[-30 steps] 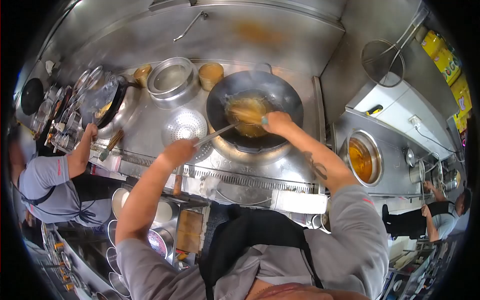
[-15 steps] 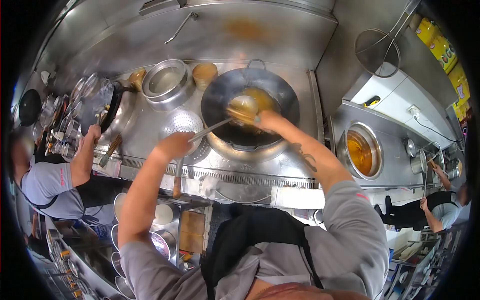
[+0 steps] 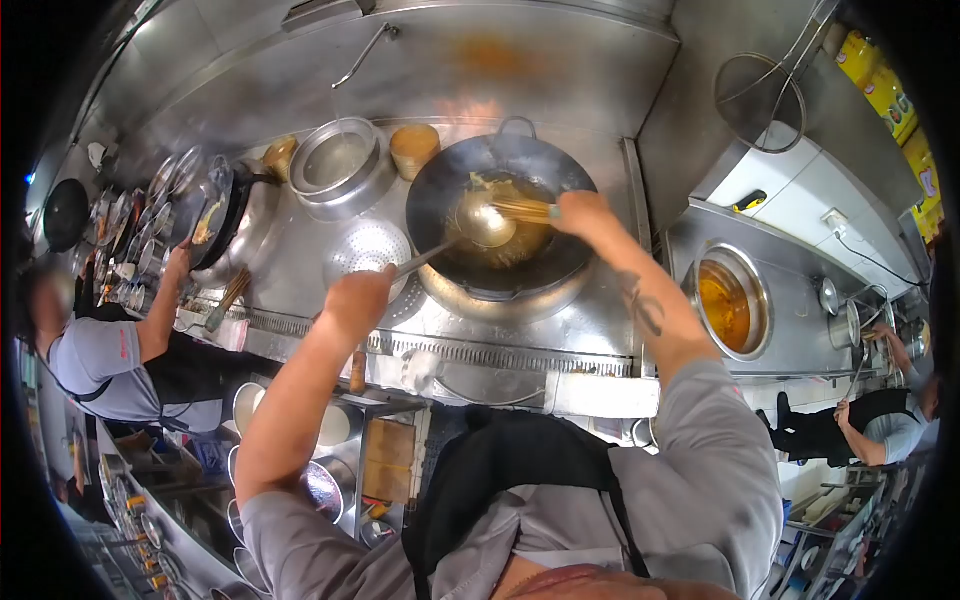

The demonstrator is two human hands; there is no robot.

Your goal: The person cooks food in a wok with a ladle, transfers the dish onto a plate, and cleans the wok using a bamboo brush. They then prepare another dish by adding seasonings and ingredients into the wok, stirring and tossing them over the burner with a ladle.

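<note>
Head view: the right hand (image 3: 583, 213), clutching the stick brush (image 3: 526, 210), has shifted rightward; the left hand (image 3: 360, 301) grips the ladle (image 3: 487, 222).

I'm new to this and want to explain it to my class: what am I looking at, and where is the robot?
There is no robot here. A person wears a camera on their head, looking forward and down, so their own arms reach up from the bottom of the picture. The curved, stretched look suggests a very wide lens.

Their left hand grips the handle of a metal ladle. Their right hand holds a bundle of thin, wood-coloured sticks. Both tools reach into a large dark wok.

On the steel stove top are a perforated skimmer, a round metal pot and a tan container. Co-workers appear at the far left and far right.
</note>
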